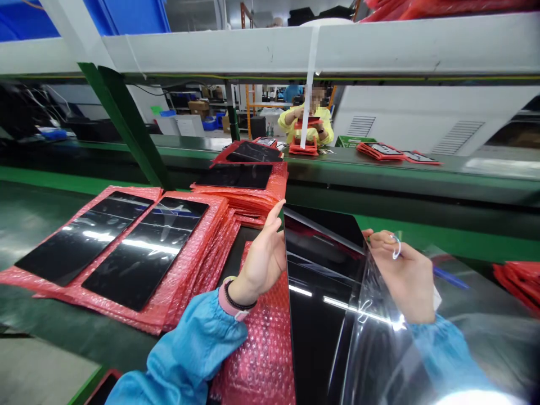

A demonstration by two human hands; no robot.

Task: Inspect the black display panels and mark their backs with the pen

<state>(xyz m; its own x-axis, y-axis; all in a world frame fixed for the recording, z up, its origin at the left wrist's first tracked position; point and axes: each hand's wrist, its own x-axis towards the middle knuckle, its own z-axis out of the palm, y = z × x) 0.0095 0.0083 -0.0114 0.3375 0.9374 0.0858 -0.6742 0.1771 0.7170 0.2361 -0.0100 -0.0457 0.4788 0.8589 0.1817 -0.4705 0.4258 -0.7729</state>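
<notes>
A glossy black screen panel [314, 332] stands tilted in front of me. My left hand [261, 267] supports it along its left edge, fingers stretched up along the side and the palm turned toward it. A clear plastic film [375, 354] lies partly on the panel's face and lifts away from its right side. Near the panel's upper right, my right hand [407, 275] pinches the film, seen partly through it. Beneath the panel lies red bubble wrap [261, 349]. To the left, two more black panels [86, 239] [147, 253] rest on stacked red bubble sleeves [206, 264].
Another stack of red sleeves [257, 197] with black panels stands ahead. A green post [126, 126] and a white overhead beam [270, 50] cross the view. Beyond the conveyor [379, 191], a person in yellow [291, 118] handles a red-wrapped piece. More red sleeves [518, 281] lie at right.
</notes>
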